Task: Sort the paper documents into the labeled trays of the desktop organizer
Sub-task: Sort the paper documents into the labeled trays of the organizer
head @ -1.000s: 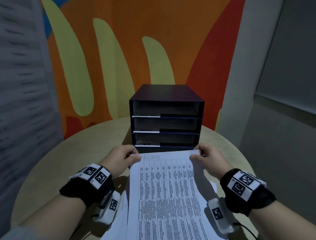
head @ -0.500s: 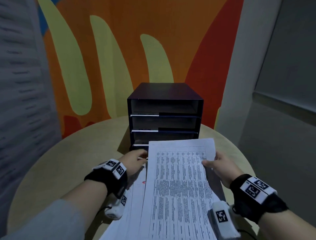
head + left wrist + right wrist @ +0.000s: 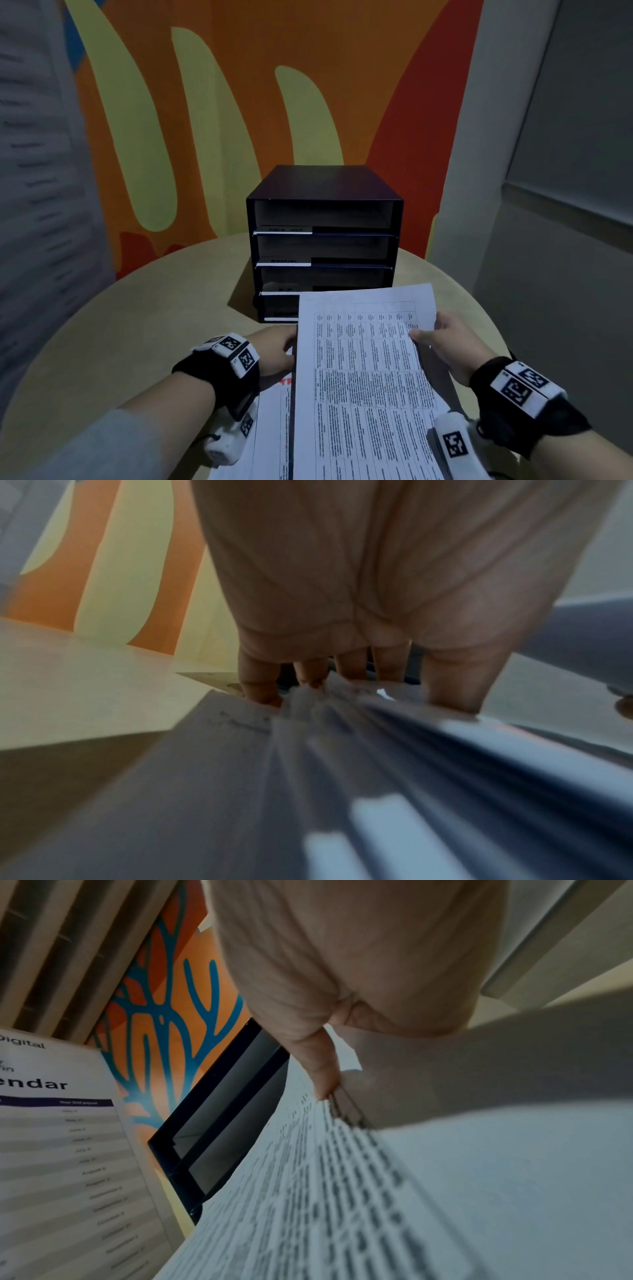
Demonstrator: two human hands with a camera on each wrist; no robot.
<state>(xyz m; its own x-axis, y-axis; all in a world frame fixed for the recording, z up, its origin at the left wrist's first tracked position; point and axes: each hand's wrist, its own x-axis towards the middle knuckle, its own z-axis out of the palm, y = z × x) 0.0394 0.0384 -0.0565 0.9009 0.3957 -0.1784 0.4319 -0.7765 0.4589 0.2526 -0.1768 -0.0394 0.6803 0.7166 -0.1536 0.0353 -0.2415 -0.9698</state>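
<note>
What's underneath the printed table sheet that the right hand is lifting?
Under the table sheet lies more paper: a sheet with red print shows at its left edge, where the left hand rests. The rest of the pile is covered.
</note>
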